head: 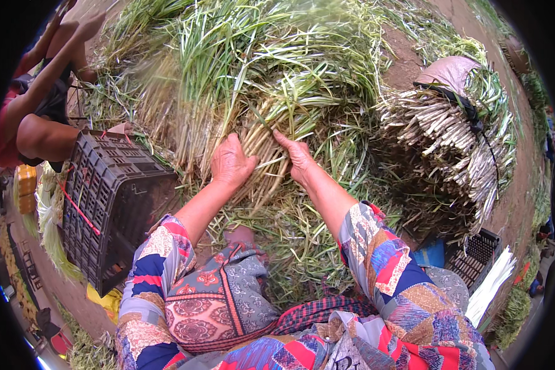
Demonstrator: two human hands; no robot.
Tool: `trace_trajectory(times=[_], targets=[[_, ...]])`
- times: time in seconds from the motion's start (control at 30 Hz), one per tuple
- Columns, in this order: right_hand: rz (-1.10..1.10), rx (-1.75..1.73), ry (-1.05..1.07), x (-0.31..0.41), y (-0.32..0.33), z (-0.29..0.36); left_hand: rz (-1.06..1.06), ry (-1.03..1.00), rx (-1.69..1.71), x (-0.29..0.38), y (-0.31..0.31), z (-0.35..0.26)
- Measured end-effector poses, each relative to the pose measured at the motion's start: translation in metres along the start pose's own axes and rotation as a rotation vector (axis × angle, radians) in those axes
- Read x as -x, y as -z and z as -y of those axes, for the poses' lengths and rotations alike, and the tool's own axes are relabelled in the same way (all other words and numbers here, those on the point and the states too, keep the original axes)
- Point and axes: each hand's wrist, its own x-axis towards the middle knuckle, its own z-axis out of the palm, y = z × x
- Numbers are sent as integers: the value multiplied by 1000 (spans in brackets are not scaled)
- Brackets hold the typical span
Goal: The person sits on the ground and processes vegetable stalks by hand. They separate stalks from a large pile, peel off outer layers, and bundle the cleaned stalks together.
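Observation:
My left hand (233,159) is curled around some stalks in a pile of leafy green stalks (263,134), likely garlic or leek greens. My right hand (300,159) is a short way to the right, its fingertips closed on a thin dark strip (262,118), either a leaf or a blade. Between the hands, pale brown stalk ends slant down toward me. The long green leaves (212,51) fan away beyond both hands. What is inside my left palm is hidden.
A black plastic crate (115,175) lies tipped at left, beside a seated person's knee (51,134). At right is a big bound bundle of white-stemmed stalks (444,138). Below it are another crate (474,259) and white strips (490,284). Loose trimmings (305,236) litter the ground.

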Motion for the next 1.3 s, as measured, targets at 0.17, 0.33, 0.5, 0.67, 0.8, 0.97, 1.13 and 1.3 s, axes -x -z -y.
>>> trace_trajectory(times=[0.17, 0.33, 0.5, 0.67, 0.8, 0.97, 1.13, 1.3], targets=[[154, -103, -18, 8, 5, 19, 230, 88, 657, 1, 14, -19], [152, -197, 56, 31, 9, 25, 150, -34, 226, 17, 32, -38], [240, -284, 60, 45, 1, 23, 65, -229, 64, 36, 32, -48], [106, -170, 190, 67, -10, 47, 84, -171, 408, 37, 38, -57], [30, 16, 368, 113, -28, 87, 202, -197, 856, 42, 71, -86], [168, 331, 545, 191, -66, 146, 182, -333, 1146, 72, 146, -124], [261, 443, 839, 262, -118, 185, -37, -617, 1206, 115, 222, -146], [687, 137, 843, 291, -161, 187, -123, -724, 1222, 154, 254, -138]])
